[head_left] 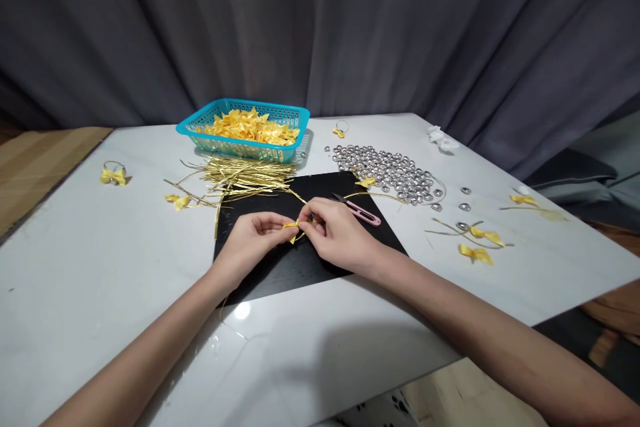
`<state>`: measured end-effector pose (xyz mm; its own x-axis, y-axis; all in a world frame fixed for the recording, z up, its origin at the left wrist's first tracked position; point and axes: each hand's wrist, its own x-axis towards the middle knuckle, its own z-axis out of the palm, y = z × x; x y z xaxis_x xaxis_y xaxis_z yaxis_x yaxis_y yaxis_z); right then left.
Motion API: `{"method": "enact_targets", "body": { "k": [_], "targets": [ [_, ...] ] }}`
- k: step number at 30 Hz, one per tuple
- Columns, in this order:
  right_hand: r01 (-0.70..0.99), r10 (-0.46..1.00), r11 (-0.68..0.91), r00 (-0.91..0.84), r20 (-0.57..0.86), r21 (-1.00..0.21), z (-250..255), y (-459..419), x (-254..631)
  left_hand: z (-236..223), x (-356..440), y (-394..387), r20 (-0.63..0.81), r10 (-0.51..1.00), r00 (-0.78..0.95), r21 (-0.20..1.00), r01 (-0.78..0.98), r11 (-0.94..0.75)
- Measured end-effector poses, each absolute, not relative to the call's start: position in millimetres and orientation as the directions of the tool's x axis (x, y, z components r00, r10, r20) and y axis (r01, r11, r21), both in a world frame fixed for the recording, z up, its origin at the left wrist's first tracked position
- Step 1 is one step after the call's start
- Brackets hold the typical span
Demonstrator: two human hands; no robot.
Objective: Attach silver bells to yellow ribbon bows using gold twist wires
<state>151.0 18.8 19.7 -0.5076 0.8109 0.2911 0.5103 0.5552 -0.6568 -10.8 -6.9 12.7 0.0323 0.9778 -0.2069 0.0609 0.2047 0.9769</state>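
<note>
Over a black mat (280, 283), both my hands meet at a small yellow ribbon bow (293, 237). My left hand (255, 237) pinches the bow's left side between thumb and fingertips. From the other side, the fingers of my right hand (334, 230) are closed at the bow's centre on a gold twist tie (299, 197), one end of which sticks up past the fingertips. Much of the bow and tie is hidden by my fingers. Just beyond my right hand, thread snips (364, 212) with a pink handle lie on the mat.
A blue basket (243, 146) full of yellow bows stands at the back, with a pile of gold ties (245, 175) before it. Silver beads (385, 167) lie heaped to the right. Loose bows (475, 253) and ties lie farther right; a bow with a wire ring (114, 176) sits left.
</note>
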Motion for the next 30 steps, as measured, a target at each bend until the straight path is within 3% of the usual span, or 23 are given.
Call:
{"method": "enact_targets", "body": {
  "k": [4, 7, 10, 13, 22, 30],
  "targets": [
    [0.51, 0.824, 0.539, -0.485, 0.293, -0.671, 23, 20, 151, 16, -10, -7, -0.22, 0.975, -0.001, 0.974, 0.053, 0.22],
    [0.519, 0.876, 0.431, -0.436, 0.204, -0.738, 22, 22, 151, 17, -9, -7, -0.206, 0.979, -0.004, 0.978, 0.026, 0.206],
    [0.441, 0.898, 0.307, -0.428, 0.103, -0.844, 21, 25, 151, 16, -10, -6, -0.195, 0.981, 0.007, 0.981, -0.001, 0.195],
    [0.34, 0.886, 0.274, -0.452, 0.099, -0.9, 21, 28, 152, 16, -10, -5, -0.204, 0.979, 0.007, 0.978, -0.03, 0.204],
    [0.478, 0.88, 0.311, -0.472, 0.059, -0.822, 28, 28, 154, 16, -10, -5, -0.191, 0.981, 0.041, 0.982, 0.01, 0.19],
    [0.411, 0.841, 0.383, -0.525, 0.128, -0.827, 28, 30, 155, 17, -10, -6, -0.17, 0.982, 0.078, 0.985, 0.046, 0.167]
  ]
}}
